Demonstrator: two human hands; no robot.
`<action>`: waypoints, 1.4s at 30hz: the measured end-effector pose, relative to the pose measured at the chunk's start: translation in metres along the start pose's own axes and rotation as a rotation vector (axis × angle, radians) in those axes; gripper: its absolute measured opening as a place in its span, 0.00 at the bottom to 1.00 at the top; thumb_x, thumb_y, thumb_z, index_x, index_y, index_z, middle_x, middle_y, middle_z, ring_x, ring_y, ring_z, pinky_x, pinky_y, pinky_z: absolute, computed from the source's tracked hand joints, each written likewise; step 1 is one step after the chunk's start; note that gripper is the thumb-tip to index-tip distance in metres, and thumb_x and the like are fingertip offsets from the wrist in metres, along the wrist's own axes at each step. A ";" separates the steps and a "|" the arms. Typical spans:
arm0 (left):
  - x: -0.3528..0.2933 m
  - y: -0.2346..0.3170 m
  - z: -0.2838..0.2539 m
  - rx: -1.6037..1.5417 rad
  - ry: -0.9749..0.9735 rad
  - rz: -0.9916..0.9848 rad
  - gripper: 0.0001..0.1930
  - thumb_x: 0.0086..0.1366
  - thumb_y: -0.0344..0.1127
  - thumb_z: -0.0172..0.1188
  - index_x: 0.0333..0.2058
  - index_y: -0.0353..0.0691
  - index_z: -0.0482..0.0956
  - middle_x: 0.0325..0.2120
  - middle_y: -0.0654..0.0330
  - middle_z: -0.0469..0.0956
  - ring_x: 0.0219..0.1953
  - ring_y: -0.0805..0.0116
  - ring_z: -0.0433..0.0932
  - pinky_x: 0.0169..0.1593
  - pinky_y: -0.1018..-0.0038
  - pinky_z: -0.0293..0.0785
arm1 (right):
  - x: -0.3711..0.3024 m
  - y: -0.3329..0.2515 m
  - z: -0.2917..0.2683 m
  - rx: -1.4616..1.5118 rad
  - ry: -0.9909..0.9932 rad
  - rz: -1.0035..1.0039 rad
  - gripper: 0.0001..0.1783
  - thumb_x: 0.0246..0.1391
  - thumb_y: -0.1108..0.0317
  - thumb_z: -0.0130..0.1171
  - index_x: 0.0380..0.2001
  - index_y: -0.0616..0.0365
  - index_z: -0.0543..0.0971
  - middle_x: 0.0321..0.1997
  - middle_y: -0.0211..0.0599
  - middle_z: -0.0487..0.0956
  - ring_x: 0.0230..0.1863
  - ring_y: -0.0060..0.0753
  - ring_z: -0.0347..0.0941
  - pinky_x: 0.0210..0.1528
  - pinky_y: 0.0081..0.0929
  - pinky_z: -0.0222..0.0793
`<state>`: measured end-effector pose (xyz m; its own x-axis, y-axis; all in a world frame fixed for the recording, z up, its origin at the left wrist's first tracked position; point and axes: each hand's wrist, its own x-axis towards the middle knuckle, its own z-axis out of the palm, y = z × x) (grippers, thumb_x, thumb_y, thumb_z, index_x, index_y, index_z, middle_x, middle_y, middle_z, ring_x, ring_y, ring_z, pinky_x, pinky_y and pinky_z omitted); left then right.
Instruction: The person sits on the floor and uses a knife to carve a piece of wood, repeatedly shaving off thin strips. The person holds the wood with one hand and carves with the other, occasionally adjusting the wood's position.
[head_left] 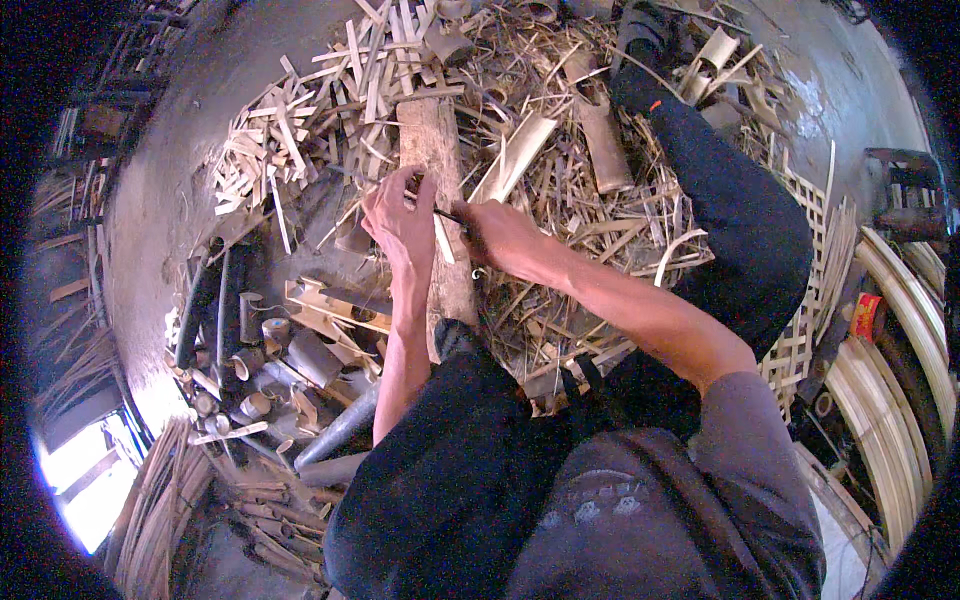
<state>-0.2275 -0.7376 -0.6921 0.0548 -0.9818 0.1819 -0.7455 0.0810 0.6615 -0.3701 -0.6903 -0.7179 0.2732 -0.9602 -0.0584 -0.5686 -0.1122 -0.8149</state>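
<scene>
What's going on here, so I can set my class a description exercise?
A person works with both hands over a wooden board. The left hand pinches a pale strip, while the right hand grips a dark tool, its exact kind hard to make out. Short pale pieces lie piled beyond, to the left; loose scraps litter the floor to the right.

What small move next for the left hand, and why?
Probably shift the left hand slightly away from the dark tool: the right hand holds it over the plank, and its end shows close beside the left fingers. Whether they touch is too small to tell.
</scene>
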 end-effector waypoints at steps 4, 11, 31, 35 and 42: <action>-0.010 0.005 -0.012 0.108 0.051 0.035 0.11 0.56 0.42 0.63 0.37 0.46 0.82 0.26 0.64 0.79 0.36 0.63 0.68 0.47 0.68 0.59 | -0.002 -0.008 0.000 0.034 -0.091 0.007 0.11 0.47 0.72 0.54 0.36 0.63 0.75 0.28 0.57 0.77 0.34 0.58 0.76 0.34 0.46 0.70; -0.052 0.005 -0.037 0.178 0.086 0.162 0.11 0.54 0.40 0.66 0.36 0.48 0.81 0.23 0.68 0.75 0.34 0.67 0.68 0.46 0.69 0.57 | -0.030 0.014 0.041 0.357 -0.127 0.031 0.10 0.45 0.68 0.56 0.28 0.64 0.73 0.20 0.51 0.74 0.23 0.51 0.73 0.27 0.41 0.66; -0.106 -0.025 -0.035 -0.227 0.155 -0.109 0.15 0.58 0.41 0.65 0.36 0.36 0.77 0.29 0.62 0.75 0.29 0.73 0.70 0.36 0.76 0.68 | -0.059 -0.030 0.062 0.258 -0.114 0.064 0.16 0.46 0.63 0.55 0.35 0.64 0.76 0.30 0.58 0.77 0.34 0.61 0.75 0.37 0.50 0.72; -0.109 -0.030 -0.027 -0.164 0.211 -0.023 0.16 0.57 0.41 0.66 0.37 0.36 0.77 0.26 0.63 0.73 0.28 0.74 0.70 0.34 0.77 0.68 | -0.059 -0.006 0.081 0.232 -0.131 0.105 0.11 0.50 0.66 0.54 0.31 0.63 0.76 0.27 0.57 0.75 0.31 0.59 0.74 0.34 0.49 0.69; -0.112 -0.029 -0.035 -0.243 0.239 -0.104 0.17 0.57 0.43 0.67 0.37 0.36 0.77 0.24 0.64 0.73 0.27 0.76 0.69 0.32 0.79 0.67 | -0.059 -0.006 0.098 0.264 -0.085 -0.023 0.11 0.50 0.65 0.56 0.32 0.63 0.75 0.26 0.56 0.75 0.30 0.58 0.73 0.33 0.50 0.67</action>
<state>-0.1886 -0.6241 -0.7064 0.2974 -0.9211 0.2512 -0.5496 0.0500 0.8339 -0.3071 -0.6077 -0.7662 0.3541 -0.9320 -0.0776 -0.3430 -0.0522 -0.9379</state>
